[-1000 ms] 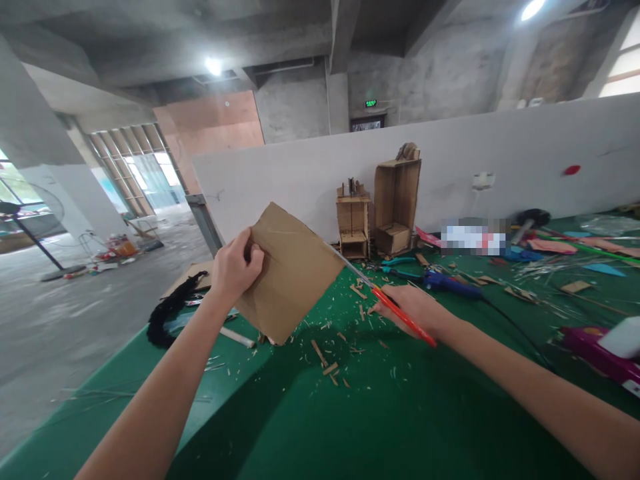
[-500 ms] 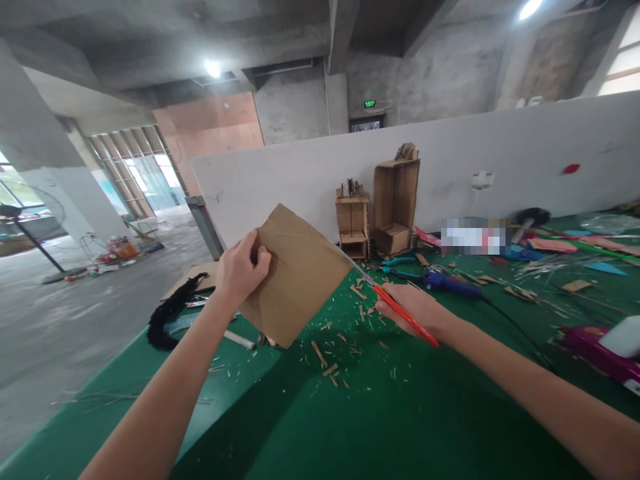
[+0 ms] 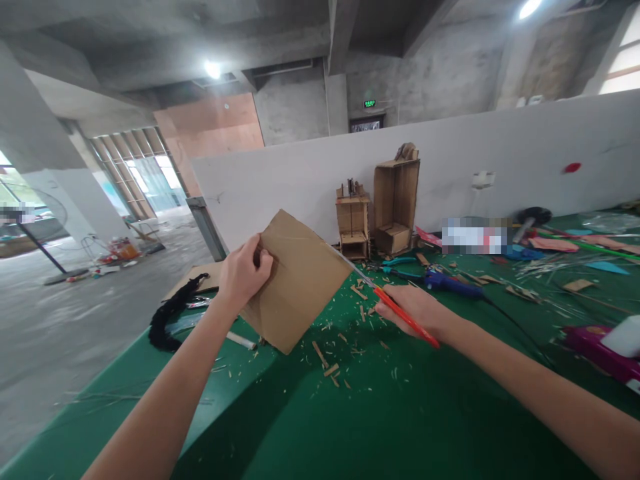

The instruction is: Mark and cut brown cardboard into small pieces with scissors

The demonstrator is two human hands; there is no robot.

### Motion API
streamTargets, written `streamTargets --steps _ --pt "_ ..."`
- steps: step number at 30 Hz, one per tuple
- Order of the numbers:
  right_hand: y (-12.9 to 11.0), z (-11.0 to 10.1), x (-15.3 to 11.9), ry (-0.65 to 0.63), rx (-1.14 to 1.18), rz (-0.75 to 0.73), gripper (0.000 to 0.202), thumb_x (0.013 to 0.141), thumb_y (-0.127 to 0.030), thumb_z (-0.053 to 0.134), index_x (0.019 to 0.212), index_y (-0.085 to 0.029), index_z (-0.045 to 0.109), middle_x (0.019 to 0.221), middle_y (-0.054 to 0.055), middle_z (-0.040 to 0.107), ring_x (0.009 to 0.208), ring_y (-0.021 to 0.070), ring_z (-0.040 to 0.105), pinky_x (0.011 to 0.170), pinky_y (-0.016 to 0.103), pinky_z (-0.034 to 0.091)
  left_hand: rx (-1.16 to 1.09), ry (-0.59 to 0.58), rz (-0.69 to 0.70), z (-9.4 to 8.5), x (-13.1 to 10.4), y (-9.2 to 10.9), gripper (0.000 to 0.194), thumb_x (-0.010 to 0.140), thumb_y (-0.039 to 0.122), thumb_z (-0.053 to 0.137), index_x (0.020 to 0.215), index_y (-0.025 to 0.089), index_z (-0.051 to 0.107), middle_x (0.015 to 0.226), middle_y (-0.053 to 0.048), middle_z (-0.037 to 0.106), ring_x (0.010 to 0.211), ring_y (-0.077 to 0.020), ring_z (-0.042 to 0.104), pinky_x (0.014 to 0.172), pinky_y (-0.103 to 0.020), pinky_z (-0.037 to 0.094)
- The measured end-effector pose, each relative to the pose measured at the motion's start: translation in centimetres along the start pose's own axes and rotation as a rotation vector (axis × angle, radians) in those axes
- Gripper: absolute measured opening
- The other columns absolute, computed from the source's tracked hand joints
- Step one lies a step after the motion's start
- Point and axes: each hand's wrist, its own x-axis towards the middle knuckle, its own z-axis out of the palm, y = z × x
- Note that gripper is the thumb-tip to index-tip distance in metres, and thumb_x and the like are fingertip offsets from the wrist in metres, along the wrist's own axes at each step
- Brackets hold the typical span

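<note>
Gripping cardboard sheet [image 3: 303, 283] in left hand [image 3: 244, 270]; right hand [image 3: 417, 307] grips red-handled scissors [image 3: 405, 319], blades at sheet's right corner, cut depth unclear.

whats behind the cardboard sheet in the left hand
The white partition and green table extend behind the cardboard sheet; whatever it fully covers there can't be seen.

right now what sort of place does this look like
Probably a craft workshop in an unfinished building: bare concrete ceiling beams, cardboard scraps across a green table, and a blue glue gun, it seems.
</note>
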Motion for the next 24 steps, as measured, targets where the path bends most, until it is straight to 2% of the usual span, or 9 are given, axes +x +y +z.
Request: streamTargets --steps 4,9,14,20,24 --pt "-0.1 -0.2 -0.1 -0.015 0.038 -0.033 0.041 0.09 -0.053 0.027 0.079 -0.02 0.047 0.076 0.007 0.06 0.068 0.0197 0.057 0.06 0.03 0.038 0.005 -0.007 0.013 0.1 0.0 0.3 0.026 0.081 0.026 0.04 0.1 0.017 0.055 0.071 -0.003 0.059 0.063 -0.0175 0.054 0.059 -0.027 0.036" --pt "0.0 0.1 0.1 0.041 -0.028 0.038 0.04 0.091 -0.051 0.028 0.072 -0.021 0.047 0.071 0.006 0.061 0.065 0.0198 0.058 0.058 0.029 0.037 -0.014 -0.002 0.024 0.0 0.0 0.6 0.023 0.081 0.025 0.04 0.097 0.017 0.055 0.069 -0.003 0.058 0.061 -0.0173 0.053 0.058 -0.027 0.035" --pt "0.0 0.3 0.1 0.046 -0.06 0.039 0.041 0.09 -0.051 0.031 0.069 -0.021 0.048 0.067 0.006 0.061 0.062 0.0196 0.059 0.057 0.029 0.036 -0.006 -0.033 0.019 0.0 -0.1 0.6 0.021 0.082 0.024 0.039 0.094 0.017 0.055 0.068 -0.003 0.057 0.059 -0.0171 0.053 0.056 -0.027 0.034" --pt "-0.3 0.1 0.0 0.015 0.002 0.007 0.042 0.09 -0.052 0.031 0.078 -0.019 0.055 0.073 0.008 0.062 0.069 0.0211 0.06 0.06 0.03 0.039 0.01 -0.049 0.012 0.0 -0.2 0.9 0.02 0.082 0.025 0.039 0.093 0.017 0.054 0.069 -0.003 0.058 0.061 -0.0173 0.054 0.057 -0.027 0.035" --pt "-0.4 -0.2 -0.1 -0.012 0.068 -0.043 0.045 0.091 -0.053 0.027 0.081 -0.019 0.054 0.077 0.008 0.062 0.072 0.0213 0.06 0.063 0.031 0.041 0.004 -0.061 0.024 -0.3 -0.2 1.4 0.023 0.083 0.026 0.038 0.096 0.017 0.054 0.072 -0.004 0.061 0.063 -0.0181 0.056 0.058 -0.028 0.036"
